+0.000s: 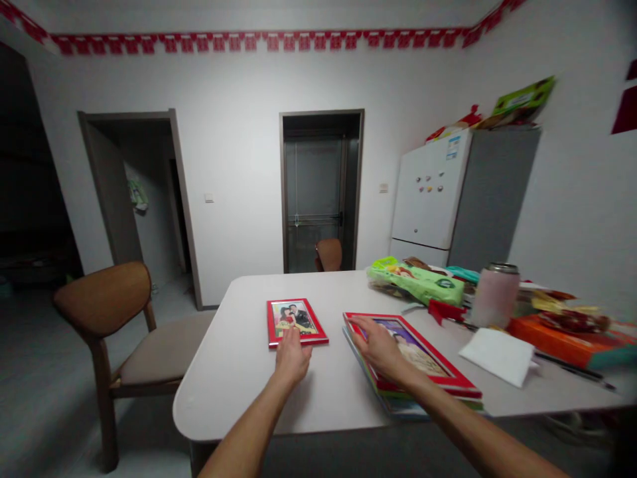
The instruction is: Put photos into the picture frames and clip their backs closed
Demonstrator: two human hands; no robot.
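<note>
A small red-framed photo [294, 319] lies flat on the white table [239, 372]. My left hand [291, 357] rests at its near edge, fingers stretched forward and touching the frame. To the right, a larger red-framed photo [423, 355] lies on top of a stack of similar flat frames [398, 401]. My right hand [379, 346] lies flat on that top frame, fingers spread toward its far left corner.
A folded white paper [499, 355], a pink tumbler [495, 295], a green packet [415, 279], an orange box [562, 338] and a pen [572, 368] crowd the table's right side. A wooden chair [119, 332] stands left. A fridge [448, 199] stands behind.
</note>
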